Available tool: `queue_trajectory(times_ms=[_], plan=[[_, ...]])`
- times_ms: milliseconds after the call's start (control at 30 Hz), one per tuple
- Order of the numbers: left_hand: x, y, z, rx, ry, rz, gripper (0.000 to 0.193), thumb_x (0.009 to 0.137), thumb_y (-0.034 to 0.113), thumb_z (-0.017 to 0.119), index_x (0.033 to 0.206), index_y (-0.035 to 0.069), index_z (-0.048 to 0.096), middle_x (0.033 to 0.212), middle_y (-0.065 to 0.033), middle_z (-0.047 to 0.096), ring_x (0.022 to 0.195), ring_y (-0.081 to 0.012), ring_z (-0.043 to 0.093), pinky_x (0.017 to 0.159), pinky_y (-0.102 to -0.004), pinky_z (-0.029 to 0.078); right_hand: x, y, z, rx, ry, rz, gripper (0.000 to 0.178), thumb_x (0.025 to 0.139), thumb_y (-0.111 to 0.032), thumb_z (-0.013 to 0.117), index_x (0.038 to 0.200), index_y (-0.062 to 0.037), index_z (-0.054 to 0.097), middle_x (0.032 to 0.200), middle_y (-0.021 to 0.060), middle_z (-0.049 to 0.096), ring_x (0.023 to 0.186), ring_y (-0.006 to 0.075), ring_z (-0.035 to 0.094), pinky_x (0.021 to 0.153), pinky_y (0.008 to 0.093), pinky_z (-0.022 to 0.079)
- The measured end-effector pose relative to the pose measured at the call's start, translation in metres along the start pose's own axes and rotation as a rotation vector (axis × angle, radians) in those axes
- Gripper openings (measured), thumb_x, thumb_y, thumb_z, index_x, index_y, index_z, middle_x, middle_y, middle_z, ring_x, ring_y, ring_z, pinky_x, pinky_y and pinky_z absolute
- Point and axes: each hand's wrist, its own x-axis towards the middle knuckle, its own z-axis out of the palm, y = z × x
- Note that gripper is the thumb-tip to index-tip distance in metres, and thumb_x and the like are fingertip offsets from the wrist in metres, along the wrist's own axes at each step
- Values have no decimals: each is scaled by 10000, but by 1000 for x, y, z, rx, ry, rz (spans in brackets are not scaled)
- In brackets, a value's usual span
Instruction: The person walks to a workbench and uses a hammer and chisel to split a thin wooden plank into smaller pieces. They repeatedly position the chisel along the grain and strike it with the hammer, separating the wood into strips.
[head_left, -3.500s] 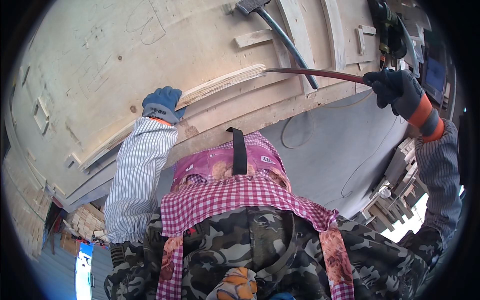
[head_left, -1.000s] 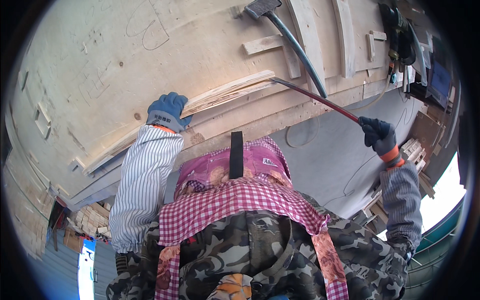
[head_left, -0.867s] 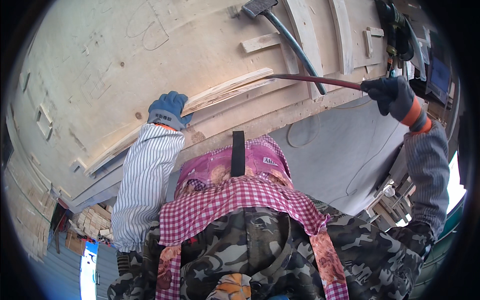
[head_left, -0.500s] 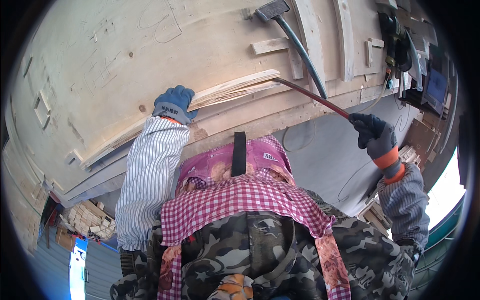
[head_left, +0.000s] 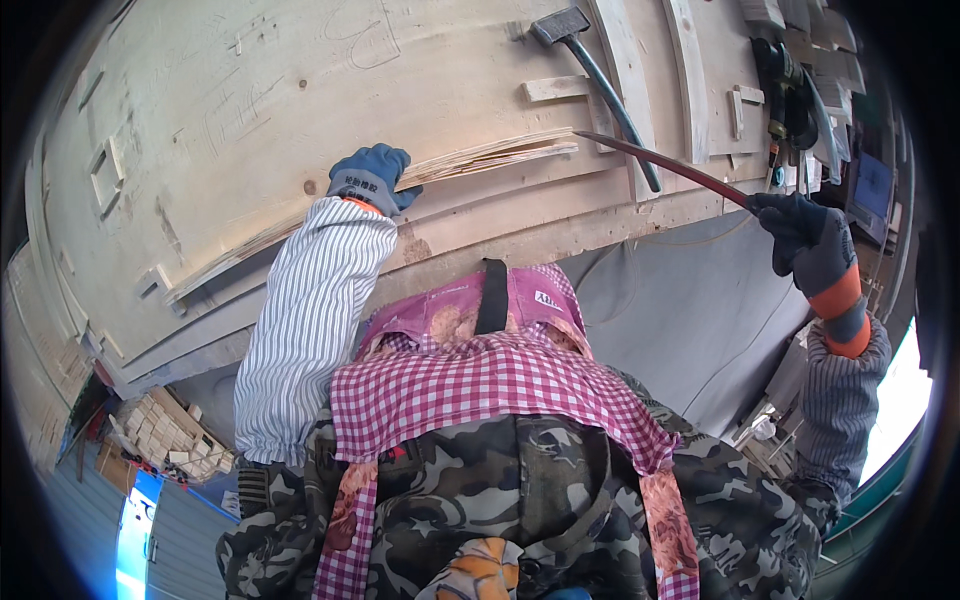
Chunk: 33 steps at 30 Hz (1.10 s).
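Prying, seemingly, at wooden strips (head_left: 490, 158) left of the hammer (head_left: 606, 93) | left hand (head_left: 375, 180) closed over them | right hand (head_left: 803, 238), right of the hammer, gripping a red bar (head_left: 690, 171) (tip at the strips' hammer-side end) | next move likely calls for steady left hold, measured leverage

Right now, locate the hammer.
In the head view, the hammer lies on the wooden panel, upper right of centre, crossed by the red bar in the right hand.
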Motion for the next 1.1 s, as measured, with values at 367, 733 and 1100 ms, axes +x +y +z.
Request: queue_trajectory(times_ms=[367, 733, 1100], plan=[[-31, -84, 46, -11, 116, -206, 737, 629, 559, 712, 1202, 142, 511, 1260, -65, 490, 1154, -250, 466, 992, -347, 374, 39, -24, 54, 164, -191, 3, 187, 899, 21, 450, 1022, 40, 590, 993, 132, 651, 471, 115, 506, 420, 229, 422], [-32, -93, 54, -35, 69, -219, 628, 647, 523, 714, 1135, 158, 561, 1198, -56, 518, 1111, -239, 488, 961, -328, 398, 48, -35, 65, 79, -228, -6, 171, 895, -72, 532, 1005, 30, 613, 844, 76, 662, 454, 95, 491, 402, 228, 388], [-42, -89, 54, -64, 77, -205, 600, 673, 482, 719, 1140, 145, 552, 1184, -67, 519, 1111, -236, 489, 961, -330, 399, 106, -61, 52, -132, -372, 3, 178, 883, -106, 568, 986, 19, 641, 670, 74, 630, 429, 66, 488, 384, 215, 400]])
